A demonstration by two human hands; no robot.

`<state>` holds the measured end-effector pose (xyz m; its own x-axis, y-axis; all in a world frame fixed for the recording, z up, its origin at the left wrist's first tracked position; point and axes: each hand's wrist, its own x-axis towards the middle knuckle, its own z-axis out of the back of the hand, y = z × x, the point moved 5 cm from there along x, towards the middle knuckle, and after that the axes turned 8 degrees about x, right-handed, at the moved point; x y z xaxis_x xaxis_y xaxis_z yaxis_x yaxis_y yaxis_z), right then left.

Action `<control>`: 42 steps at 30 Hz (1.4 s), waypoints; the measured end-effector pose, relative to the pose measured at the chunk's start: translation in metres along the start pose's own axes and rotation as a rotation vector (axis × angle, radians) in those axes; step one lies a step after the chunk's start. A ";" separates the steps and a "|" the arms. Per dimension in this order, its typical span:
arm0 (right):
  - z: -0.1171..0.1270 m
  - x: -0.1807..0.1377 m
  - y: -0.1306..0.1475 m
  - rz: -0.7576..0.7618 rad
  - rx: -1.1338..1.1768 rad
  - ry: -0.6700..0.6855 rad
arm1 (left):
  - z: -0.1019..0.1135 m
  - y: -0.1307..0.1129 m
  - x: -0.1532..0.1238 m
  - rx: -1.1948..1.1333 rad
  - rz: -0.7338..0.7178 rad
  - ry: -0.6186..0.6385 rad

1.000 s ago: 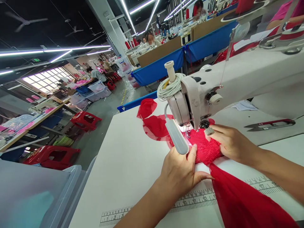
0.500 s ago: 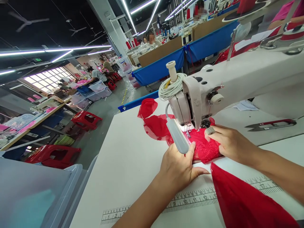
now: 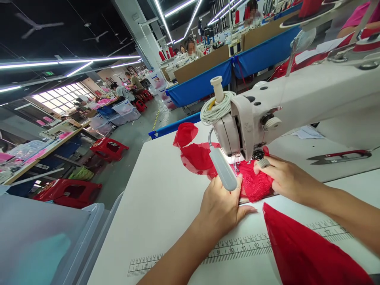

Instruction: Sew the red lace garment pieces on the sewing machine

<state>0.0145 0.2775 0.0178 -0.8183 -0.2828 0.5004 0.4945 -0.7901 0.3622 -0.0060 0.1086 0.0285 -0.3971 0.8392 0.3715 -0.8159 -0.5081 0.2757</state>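
Note:
Red lace fabric (image 3: 255,186) lies under the presser foot (image 3: 236,167) of a white sewing machine (image 3: 297,103). My left hand (image 3: 221,202) rests flat at the fabric's left edge, thumb stretched out over the table; a grey lamp (image 3: 223,168) hides part of its fingers. On the other side, my right hand (image 3: 280,174) has its fingers closed on the lace, close to the needle area, partly behind a machine knob (image 3: 263,163). Sheer red fabric (image 3: 198,156) spreads out behind the foot. Another red piece (image 3: 308,249) hangs over the table's near edge.
Thread snips (image 3: 341,157) lie on the machine bed to the right. A printed ruler (image 3: 231,252) runs along the white table (image 3: 154,198). At lower left stands a translucent plastic bin (image 3: 59,237); red stools (image 3: 68,193) are beyond it. Several people work farther back.
The red lace has shifted slightly toward the presser foot, with my right hand moving a little along with it. My left thumb has drawn slightly left. The view has moved a little.

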 end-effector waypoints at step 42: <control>0.003 0.003 0.021 -0.147 0.304 -0.162 | -0.017 0.014 0.019 -0.665 0.277 0.002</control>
<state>0.0236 0.2617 0.0291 -0.8420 -0.0691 0.5351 0.4596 -0.6115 0.6441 -0.0322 0.1204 0.0240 -0.6271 0.6972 0.3474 -0.7677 -0.4778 -0.4270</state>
